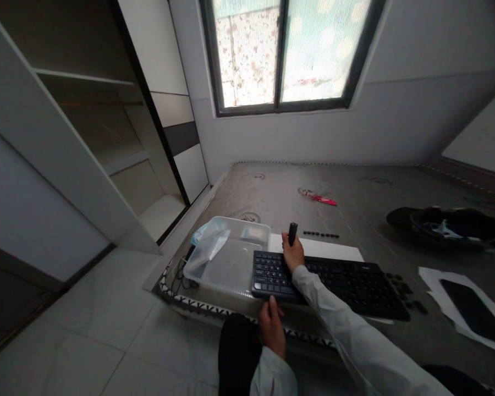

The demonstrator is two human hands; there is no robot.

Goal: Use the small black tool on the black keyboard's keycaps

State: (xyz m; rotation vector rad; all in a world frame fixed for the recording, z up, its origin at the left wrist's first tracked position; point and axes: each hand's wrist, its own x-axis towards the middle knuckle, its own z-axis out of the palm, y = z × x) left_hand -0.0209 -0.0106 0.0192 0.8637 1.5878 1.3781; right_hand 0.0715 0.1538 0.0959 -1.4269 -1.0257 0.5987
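Observation:
A black keyboard (355,283) lies at the near edge of the mattress, partly on a white sheet (334,250). My right hand (293,256) is over the keyboard's left half, closed around a short black stick-like tool (292,234) that points up; its lower end is hidden by the hand. At the keyboard's front edge, my left hand (273,327) is closed with its fingertips against the rim. Beyond the sheet, several small black pieces (320,234) lie in a row. More small black pieces (402,287) are scattered by the keyboard's right end.
Left of the keyboard sits a clear plastic bin (231,269) holding a plastic bag (216,245), with a dark cable (183,283) beside it. A red packet (319,198) lies farther back. To the right are a black cap (449,228) and a phone-like black slab (476,311) on paper.

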